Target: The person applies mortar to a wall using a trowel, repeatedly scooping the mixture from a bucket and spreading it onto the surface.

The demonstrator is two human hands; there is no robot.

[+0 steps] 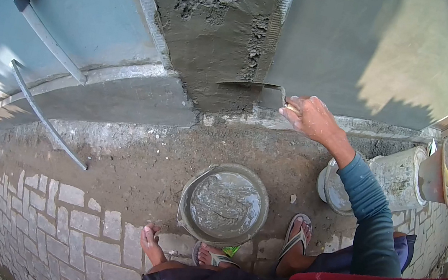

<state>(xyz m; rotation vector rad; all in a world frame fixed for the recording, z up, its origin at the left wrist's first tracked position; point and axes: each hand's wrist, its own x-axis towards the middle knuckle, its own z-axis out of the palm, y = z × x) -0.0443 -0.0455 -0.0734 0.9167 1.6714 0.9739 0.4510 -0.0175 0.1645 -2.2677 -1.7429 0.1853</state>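
My right hand [314,119] is wrapped round the handle of a trowel [272,97]. Its thin blade is seen nearly edge-on and lies against the wet grey mortar [202,58] on the wall strip. That mortar is smooth low down and rough near the top. My left hand [151,244] hangs by my knee, fingers loosely apart, with nothing visible in it. Between the wall and my feet stands a round bucket [186,193] holding wet mortar [225,200].
White buckets [400,177] and a brownish container [437,171] stand at right by the wall. A grey pipe [52,44] juts from the left wall, and a thin curved strip [47,121] leans below it. Paving blocks [83,223] and dirt cover the ground.
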